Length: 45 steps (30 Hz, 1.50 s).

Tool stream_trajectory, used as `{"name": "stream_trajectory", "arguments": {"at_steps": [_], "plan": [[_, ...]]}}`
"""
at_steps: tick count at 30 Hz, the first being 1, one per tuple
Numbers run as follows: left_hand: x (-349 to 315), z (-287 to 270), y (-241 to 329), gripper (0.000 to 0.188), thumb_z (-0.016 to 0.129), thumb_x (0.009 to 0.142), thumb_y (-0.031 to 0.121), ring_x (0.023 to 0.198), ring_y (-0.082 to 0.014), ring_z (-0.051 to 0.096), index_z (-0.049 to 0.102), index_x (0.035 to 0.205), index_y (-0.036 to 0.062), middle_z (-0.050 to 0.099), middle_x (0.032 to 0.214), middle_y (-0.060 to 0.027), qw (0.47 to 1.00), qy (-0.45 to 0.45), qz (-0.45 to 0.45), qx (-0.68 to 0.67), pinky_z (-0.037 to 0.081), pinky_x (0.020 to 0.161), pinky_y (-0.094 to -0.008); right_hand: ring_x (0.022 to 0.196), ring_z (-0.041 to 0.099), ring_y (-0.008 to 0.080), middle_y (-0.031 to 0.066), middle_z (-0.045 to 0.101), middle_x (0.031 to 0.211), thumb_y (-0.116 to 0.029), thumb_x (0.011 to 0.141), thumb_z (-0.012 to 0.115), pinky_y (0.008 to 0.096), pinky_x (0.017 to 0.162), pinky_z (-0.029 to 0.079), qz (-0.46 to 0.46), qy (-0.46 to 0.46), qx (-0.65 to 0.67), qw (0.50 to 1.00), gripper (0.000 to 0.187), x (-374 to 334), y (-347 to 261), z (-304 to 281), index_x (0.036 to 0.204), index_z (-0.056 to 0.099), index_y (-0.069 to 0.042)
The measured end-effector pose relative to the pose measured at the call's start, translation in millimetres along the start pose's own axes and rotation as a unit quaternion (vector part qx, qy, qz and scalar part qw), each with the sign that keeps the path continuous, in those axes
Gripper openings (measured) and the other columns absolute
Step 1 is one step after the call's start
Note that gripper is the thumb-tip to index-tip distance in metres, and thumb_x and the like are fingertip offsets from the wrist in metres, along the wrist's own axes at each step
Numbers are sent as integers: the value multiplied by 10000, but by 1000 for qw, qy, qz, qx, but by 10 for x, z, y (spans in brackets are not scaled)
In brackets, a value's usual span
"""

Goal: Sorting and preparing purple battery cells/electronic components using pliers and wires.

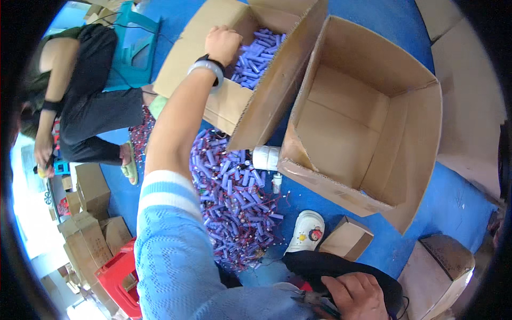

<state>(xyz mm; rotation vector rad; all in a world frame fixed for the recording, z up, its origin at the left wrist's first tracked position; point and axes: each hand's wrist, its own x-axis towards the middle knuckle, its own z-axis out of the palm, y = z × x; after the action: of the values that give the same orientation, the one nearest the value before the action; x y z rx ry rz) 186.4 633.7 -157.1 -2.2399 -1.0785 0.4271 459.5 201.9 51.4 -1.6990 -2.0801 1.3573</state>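
At the cardboard box (269, 98) of purple cylinders (258, 56), the left hand (223, 44) is curled; one cannot tell what this hand or the right hand (358, 296) holds.

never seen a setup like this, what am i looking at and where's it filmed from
There is no machine here, just a person's two bare hands. The single picture comes from a wide fisheye camera on their head, looking down, so straight edges bend near its rim. The left hand reaches over an open cardboard box with purple cylinders inside; whether its grip holds one is hidden. The right hand is low in the picture, by something dark I cannot make out. On the blue floor lies a heap of purple cylinders and thin wires, beside a white shoe. Another person sits at left.
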Motion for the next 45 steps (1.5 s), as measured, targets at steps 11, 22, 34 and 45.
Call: {"name": "stream_trajectory", "arguments": {"at_steps": [11,22,34,45], "plan": [[-2721,-2256,-243,173,568,910,184,679,-11,477,654,941,37,575,747,51,507,-33,-229,-830,379,612,-167,788,540,291,107,525,837,-217,696,693,396,674,422,-172,37,-30,984,346,-226,-607,248,975,572,-53],[-5138,-4029,337,62,570,871,25,868,-167,566,611,898,-13,618,930,-85,552,-101,-133,-817,444,784,-310,754,566,290,150,563,933,-212,730,720,351,683,445,-323,-77,149,931,353,-520,-1249,1031,951,533,-9],[-6267,-3936,1720,638,461,910,510,1044,-209,497,362,1323,33,510,1195,-112,-84,168,-464,-866,415,882,-373,649,417,69,-34,444,695,-169,744,742,239,586,373,-292,-55,245,923,273,-639,-1485,2243,848,507,-76],[-7186,-4341,1680,263,492,950,182,945,-176,587,526,1123,-12,587,1056,-106,128,254,-597,-750,512,783,-304,748,563,306,151,559,832,-226,777,693,350,690,448,-450,-134,89,878,362,-917,-1484,2590,1021,553,2]]}}
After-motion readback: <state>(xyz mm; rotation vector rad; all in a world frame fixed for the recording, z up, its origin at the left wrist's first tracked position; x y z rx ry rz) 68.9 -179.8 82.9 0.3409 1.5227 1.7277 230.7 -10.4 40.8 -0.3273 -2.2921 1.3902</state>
